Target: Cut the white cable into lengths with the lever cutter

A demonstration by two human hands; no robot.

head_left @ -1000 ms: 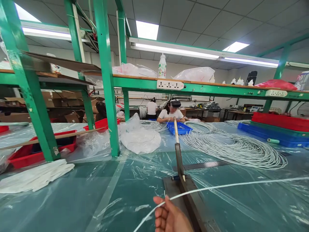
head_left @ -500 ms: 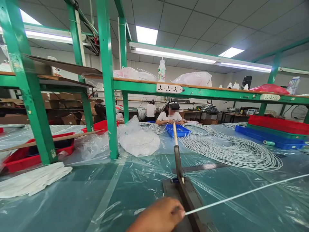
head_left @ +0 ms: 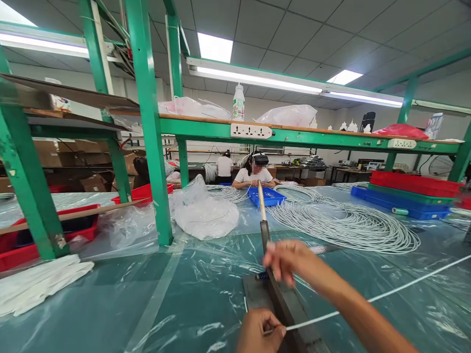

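Note:
My left hand pinches the end of a white cable at the blade of a metal lever cutter at the bottom centre; the cable runs off to the right. My right hand has reached in from the right and is at the cutter's raised lever arm. Its fingers are curled and smeared by motion. Whether they grip the lever is unclear.
A big coil of white cable lies behind the cutter. A plastic bag, red trays, a blue tray and green rack posts stand on the film-covered table. A person sits opposite. White cloths lie at left.
My right hand has come into view and reached the cutter's lever. My left hand has kept its pinch on the cable end at the blade, and the view has shifted slightly.

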